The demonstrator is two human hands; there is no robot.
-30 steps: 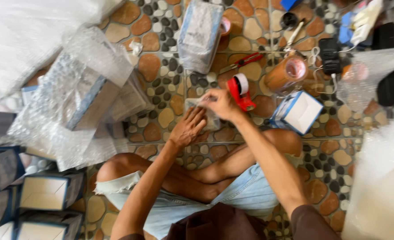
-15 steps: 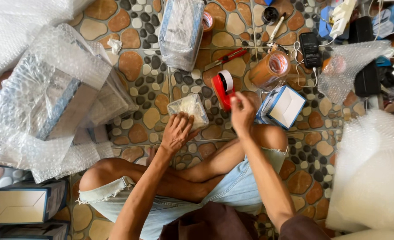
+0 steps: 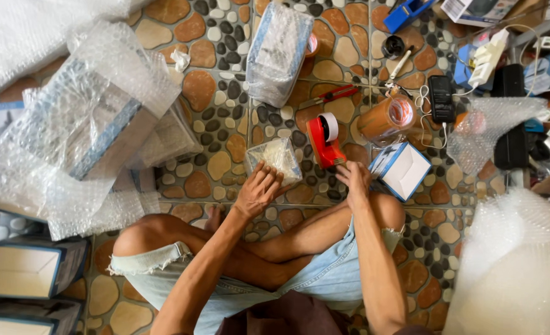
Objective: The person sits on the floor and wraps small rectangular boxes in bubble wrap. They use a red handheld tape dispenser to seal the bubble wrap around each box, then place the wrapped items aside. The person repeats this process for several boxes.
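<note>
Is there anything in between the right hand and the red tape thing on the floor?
No, nothing visible is in between. The right hand is right at the handle end of the red tape dispenser. The left hand rests on a small bubble-wrapped packet beside it, off to the side.

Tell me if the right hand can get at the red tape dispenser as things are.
Probably yes. The right hand lies right at the red tape dispenser's near end, nothing lying between them; the left hand is busy on the small bubble-wrapped packet.

bubble-wrapped box (image 3: 82, 133) contents blurred, bottom-left boxes (image 3: 20, 273) cropped, small packet (image 3: 276, 158) contents unclear
</note>
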